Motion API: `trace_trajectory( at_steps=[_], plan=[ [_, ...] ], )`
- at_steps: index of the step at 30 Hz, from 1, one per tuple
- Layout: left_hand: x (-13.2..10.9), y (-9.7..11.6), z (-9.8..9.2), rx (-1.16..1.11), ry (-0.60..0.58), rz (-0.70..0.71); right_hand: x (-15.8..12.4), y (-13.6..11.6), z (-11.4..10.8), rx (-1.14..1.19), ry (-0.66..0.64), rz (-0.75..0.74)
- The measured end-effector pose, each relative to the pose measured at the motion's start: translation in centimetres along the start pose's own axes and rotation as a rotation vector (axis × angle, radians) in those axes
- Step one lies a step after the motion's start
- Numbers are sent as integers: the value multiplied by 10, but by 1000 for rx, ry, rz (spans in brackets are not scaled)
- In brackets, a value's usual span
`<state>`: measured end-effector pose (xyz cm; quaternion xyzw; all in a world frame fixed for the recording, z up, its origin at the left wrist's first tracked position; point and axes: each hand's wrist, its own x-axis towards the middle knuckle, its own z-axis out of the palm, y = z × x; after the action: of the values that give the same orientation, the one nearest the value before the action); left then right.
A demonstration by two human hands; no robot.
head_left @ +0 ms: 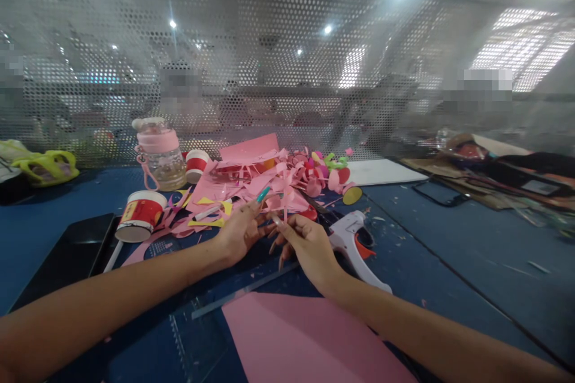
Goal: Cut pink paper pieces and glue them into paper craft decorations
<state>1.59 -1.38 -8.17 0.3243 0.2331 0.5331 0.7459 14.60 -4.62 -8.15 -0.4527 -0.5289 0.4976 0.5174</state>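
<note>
My left hand (pixel 242 228) and my right hand (pixel 305 245) meet over a dark cutting mat (pixel 179 251). Between their fingertips stands a thin pink paper strip (pixel 284 206), upright; both hands pinch it. Just beyond lies a heap of pink paper scraps (pixel 251 173) with yellow bits. A white and orange glue gun (pixel 354 239) lies on the table right beside my right hand. A large pink sheet (pixel 305 341) lies in front of me, under my forearms.
A paper cup (pixel 139 215) lies on its side at the left, a pink-lidded bottle (pixel 160 152) and a second cup (pixel 196 166) behind it. A clear ruler (pixel 242 293) crosses the mat. Perforated metal screen (pixel 287 72) closes the back. Clutter sits far right (pixel 494 173).
</note>
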Motion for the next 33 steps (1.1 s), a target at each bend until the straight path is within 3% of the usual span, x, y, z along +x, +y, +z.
trace_trajectory(
  at_steps=[5,11,18,24,33],
  plan=[
    [1,-1,0,18,25,80,0,0,0,0,12,1],
    [1,1,3,-6,71,75,0,1,-1,-7,23,-11],
    [2,-1,-2,54,-19,38,0,-1,0,9,5,12],
    [1,-1,0,118,-17,52,0,3,-1,31,-32,6],
    [2,0,1,78,82,95,0,0,1,-22,-12,-1]
  ],
)
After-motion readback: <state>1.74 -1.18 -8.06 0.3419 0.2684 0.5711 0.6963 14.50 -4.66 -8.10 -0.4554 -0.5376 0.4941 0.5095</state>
